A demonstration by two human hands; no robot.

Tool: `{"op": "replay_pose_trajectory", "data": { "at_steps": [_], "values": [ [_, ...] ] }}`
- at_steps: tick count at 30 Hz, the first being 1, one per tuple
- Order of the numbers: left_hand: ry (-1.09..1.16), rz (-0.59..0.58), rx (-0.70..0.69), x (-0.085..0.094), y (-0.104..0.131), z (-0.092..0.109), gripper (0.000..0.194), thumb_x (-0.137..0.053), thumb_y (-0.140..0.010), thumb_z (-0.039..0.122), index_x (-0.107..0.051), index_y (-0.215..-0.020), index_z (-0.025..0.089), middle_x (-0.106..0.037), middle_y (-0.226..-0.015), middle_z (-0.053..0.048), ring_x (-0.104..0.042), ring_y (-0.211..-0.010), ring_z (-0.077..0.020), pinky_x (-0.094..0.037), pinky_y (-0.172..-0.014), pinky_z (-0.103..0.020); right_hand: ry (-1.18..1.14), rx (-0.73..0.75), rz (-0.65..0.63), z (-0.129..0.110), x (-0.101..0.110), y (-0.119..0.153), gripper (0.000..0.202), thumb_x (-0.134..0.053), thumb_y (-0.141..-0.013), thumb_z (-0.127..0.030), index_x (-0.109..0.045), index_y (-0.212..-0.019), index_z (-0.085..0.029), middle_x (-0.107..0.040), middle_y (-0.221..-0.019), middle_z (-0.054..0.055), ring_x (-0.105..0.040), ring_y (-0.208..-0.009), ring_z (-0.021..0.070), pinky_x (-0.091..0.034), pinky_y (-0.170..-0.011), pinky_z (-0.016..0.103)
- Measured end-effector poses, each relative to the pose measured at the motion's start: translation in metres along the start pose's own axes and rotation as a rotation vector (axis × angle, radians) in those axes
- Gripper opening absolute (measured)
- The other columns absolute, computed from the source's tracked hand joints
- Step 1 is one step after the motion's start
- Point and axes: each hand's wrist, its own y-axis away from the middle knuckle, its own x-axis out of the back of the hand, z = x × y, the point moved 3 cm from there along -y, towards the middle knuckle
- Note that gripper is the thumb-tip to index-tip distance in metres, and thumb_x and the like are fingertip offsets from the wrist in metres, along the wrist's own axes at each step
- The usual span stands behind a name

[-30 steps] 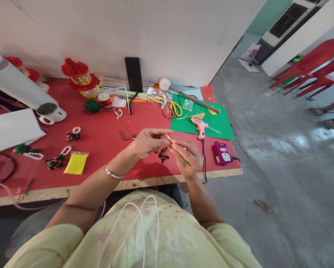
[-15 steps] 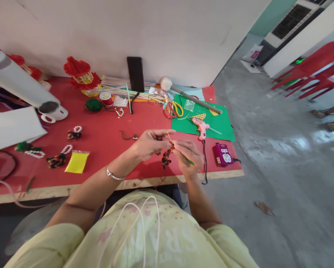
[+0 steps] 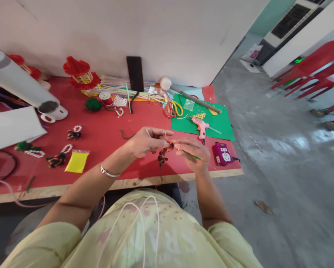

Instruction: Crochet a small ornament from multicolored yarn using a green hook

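Between my hands hangs a dark multicoloured yarn strip, crocheted or twisted, with orange and red in it. My left hand pinches its upper end from the left, and an orange thread stands up by the index finger. My right hand closes round a thin green-handled tool, mostly hidden in the palm, with the fingertips at the strip's right end. Left of my hands, a dark green yarn piece lies on the red table cover.
A pink glue gun lies on green sheet, near scissors and a purple power socket. A phone leans on the wall. Left are a mug, yellow packet and beaded yarn pieces.
My right hand has moved a little right, and its fingers are straighter. The yarn strip shows more of its length and hangs further left. My left hand has shifted slightly left.
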Motion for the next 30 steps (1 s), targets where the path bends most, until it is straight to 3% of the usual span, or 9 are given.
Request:
{"op": "replay_pose_trajectory", "data": {
  "at_steps": [5, 19, 23, 28, 30],
  "values": [
    [-0.011, -0.008, 0.019, -0.001, -0.002, -0.002, 0.043, -0.096, -0.060, 0.021, -0.085, -0.101, 0.013, -0.070, -0.066, -0.003, -0.047, -0.044, -0.0052, -0.028, -0.041, -0.019, 0.038, 0.043, -0.097, -0.010, 0.012, -0.009, 0.035, -0.078, -0.091, -0.020, -0.077, -0.124, -0.034, -0.085, -0.113, 0.006, -0.082, -0.097, 0.0214, -0.067, -0.083, 0.036],
    [-0.044, -0.071, 0.045, -0.003, -0.002, 0.001, 0.040, -0.092, -0.060, 0.018, -0.086, -0.099, 0.013, -0.069, -0.064, -0.003, -0.043, -0.044, -0.0049, -0.025, -0.041, -0.020, -0.007, -0.022, -0.091, -0.020, 0.021, -0.004, 0.028, -0.076, -0.090, -0.019, -0.080, -0.115, -0.031, -0.086, -0.109, 0.007, -0.082, -0.096, 0.0249, -0.067, -0.083, 0.041],
    [-0.059, -0.096, 0.063, -0.004, -0.001, 0.000, 0.038, -0.090, -0.060, 0.017, -0.087, -0.098, 0.013, -0.069, -0.064, -0.004, -0.043, -0.045, -0.0050, -0.026, -0.042, -0.020, -0.099, -0.115, -0.107, -0.017, 0.026, -0.005, 0.020, -0.075, -0.092, -0.020, -0.082, -0.109, -0.029, -0.086, -0.102, 0.007, -0.083, -0.092, 0.0241, -0.067, -0.083, 0.041],
    [-0.074, -0.109, 0.023, -0.012, -0.002, -0.001, 0.041, -0.088, -0.060, 0.016, -0.086, -0.101, 0.013, -0.064, -0.061, 0.001, -0.043, -0.043, -0.0051, -0.027, -0.041, -0.021, -0.344, -0.293, 0.042, -0.002, 0.013, 0.010, 0.015, -0.072, -0.096, -0.037, -0.084, -0.099, -0.029, -0.086, -0.095, 0.005, -0.082, -0.087, 0.0241, -0.069, -0.077, 0.041],
    [-0.106, -0.027, -0.080, -0.019, -0.003, -0.006, 0.046, -0.086, -0.062, 0.016, -0.085, -0.108, 0.013, -0.063, -0.062, 0.003, -0.046, -0.046, -0.0058, -0.032, -0.043, -0.021, -0.268, -0.350, 0.159, 0.003, -0.001, 0.021, 0.018, -0.070, -0.096, -0.042, -0.083, -0.099, -0.031, -0.085, -0.097, 0.005, -0.081, -0.092, 0.0242, -0.069, -0.080, 0.042]
  ]
}}
